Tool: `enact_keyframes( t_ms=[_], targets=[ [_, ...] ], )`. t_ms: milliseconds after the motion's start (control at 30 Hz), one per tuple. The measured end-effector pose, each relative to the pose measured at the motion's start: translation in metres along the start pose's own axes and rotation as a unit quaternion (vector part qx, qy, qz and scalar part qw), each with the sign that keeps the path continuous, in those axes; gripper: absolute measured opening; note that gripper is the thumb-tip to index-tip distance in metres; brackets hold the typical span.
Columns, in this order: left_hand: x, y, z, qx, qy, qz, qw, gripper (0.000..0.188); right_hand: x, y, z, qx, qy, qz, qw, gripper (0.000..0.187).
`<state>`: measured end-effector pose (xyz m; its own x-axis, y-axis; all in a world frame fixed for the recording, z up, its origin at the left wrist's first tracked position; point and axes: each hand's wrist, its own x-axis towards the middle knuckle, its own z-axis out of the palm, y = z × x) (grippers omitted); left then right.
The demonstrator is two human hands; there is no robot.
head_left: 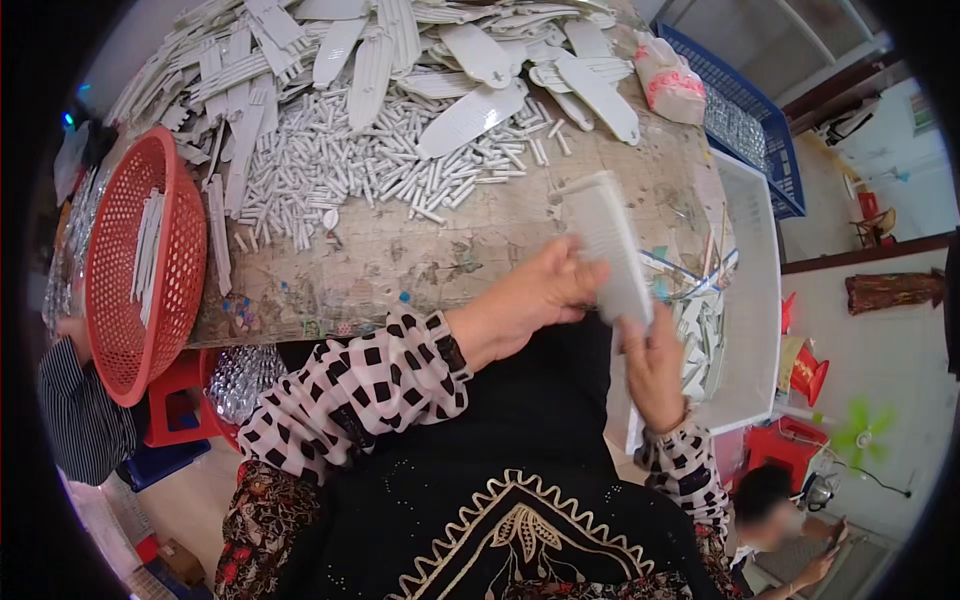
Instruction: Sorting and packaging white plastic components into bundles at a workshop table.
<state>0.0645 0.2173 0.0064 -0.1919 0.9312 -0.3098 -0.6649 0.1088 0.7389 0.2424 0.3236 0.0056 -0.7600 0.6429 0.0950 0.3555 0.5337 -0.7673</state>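
In the head view, the left hand point(530, 300) and the right hand point(655, 370) meet just in front of the person's chest, at about four o'clock from the middle of the worn tabletop point(420, 250). Both grasp one white ribbed plastic piece point(610, 245), which stands nearly upright: the left fingers clench round its lower left edge, and the right fingers pinch its bottom end from below, a two-handed hold that seems meant to steady the long piece while it is worked on. Behind it, at twelve o'clock, lies a heap of small white tubes point(380, 170), and beyond them a pile of flat white blades point(470, 60), apparently kept within arm's reach. At nine o'clock a red mesh basket point(120, 330) leans against the tabletop edge, holding a few thin white strips point(148, 250). At three o'clock a white tray point(752, 300) holds more white parts, and at one o'clock a blue crate point(760, 120) holds shiny, clear-wrapped items.
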Motion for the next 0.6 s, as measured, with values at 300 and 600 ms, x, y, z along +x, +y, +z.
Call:
enact_keyframes(
  t_ms=[300,600],
  targets=[
    [0.001,-0.027,-0.003,0.055,-0.05,-0.137,0.988,0.044,0.041,0.057,-0.071,-0.355,0.107,0.102,0.923,0.025],
    [-0.012,-0.044,-0.009,0.057,-0.047,-0.164,0.984,0.043,0.008,0.007,-0.148,0.089,0.465,-0.219,0.853,0.031]
  ],
)
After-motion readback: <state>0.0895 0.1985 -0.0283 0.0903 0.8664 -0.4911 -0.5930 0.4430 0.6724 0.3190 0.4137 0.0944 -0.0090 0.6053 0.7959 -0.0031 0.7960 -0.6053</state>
